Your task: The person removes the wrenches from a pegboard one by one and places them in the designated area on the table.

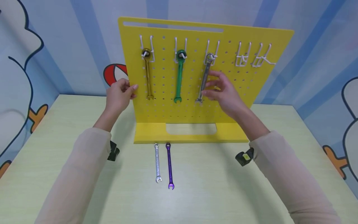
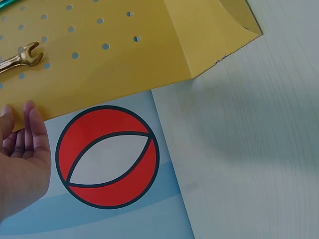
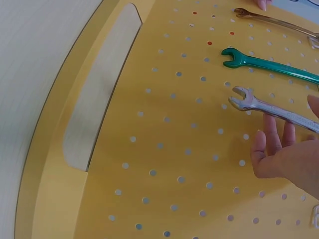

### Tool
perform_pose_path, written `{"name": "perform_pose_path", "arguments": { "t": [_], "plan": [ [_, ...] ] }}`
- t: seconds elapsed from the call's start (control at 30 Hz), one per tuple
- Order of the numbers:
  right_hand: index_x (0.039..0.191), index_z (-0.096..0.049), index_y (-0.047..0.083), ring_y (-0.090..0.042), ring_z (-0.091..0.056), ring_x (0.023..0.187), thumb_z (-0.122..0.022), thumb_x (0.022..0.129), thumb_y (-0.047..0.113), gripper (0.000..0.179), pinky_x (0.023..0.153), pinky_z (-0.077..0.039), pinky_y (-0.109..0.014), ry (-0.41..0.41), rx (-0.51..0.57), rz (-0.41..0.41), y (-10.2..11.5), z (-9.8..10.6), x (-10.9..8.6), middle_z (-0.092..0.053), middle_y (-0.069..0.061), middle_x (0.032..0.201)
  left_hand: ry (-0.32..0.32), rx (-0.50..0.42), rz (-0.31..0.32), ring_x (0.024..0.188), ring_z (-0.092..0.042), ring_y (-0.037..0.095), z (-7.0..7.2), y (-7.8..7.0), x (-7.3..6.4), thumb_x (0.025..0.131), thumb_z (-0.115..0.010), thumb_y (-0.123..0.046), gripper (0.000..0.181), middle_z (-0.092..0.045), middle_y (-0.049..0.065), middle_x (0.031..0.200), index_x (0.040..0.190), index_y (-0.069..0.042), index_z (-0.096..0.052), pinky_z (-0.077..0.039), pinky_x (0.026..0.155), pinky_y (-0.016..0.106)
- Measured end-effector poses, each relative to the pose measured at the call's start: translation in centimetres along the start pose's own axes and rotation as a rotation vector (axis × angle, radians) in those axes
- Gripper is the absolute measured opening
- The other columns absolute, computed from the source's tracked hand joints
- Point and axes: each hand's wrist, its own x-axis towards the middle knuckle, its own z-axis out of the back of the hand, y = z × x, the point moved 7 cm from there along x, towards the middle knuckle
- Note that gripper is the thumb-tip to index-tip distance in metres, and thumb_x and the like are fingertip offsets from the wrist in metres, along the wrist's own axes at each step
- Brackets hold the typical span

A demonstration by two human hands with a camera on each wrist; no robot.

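Head view: the left hand (image 1: 119,95) holds the yellow board (image 1: 151,132) by its edge, fingers curled; the right hand (image 1: 222,88) bends its fingers against a grey wrench (image 1: 205,76), its ring at the third hook (image 1: 207,46), right of the green wrench (image 1: 179,77). Left wrist: fingers at that edge. Right wrist: fingertips at the shaft; whether pinching, I cannot tell.

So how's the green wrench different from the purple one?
The green wrench hangs on the board, while the purple wrench lies flat on the table. The green wrench looks thicker, with a chunkier ring end; the purple wrench looks slimmer. Both have a ring at one end and an open fork at the other.
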Motion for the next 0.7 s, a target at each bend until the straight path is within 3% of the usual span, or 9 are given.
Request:
{"name": "perform_pose_path", "arguments": {
  "t": [0.43,0.7],
  "plan": [
    [0.131,-0.042,0.015,-0.018,-0.055,0.086,-0.050,0.093,0.004,0.040,0.075,-0.045,-0.030,-0.034,-0.073,-0.019,0.01,0.55,-0.09,-0.050,-0.007,0.102,-0.003,0.005,0.006,0.082,-0.062,0.022,-0.01,-0.01,-0.04,0.090,-0.056,-0.028,0.029,-0.057,0.011,0.090,0.102,-0.001,-0.054,-0.052,0.073,0.023],
    [0.130,-0.042,0.014,-0.018,-0.054,0.082,-0.049,0.093,0.004,0.038,0.070,-0.049,-0.029,-0.034,-0.096,-0.003,0.44,0.61,-0.30,-0.051,-0.008,0.096,-0.007,0.012,0.004,0.081,-0.061,0.021,0.03,0.02,-0.04,0.090,-0.056,-0.028,0.030,-0.057,0.011,0.090,0.102,-0.001,-0.054,-0.053,0.074,0.025]
  ]
}}
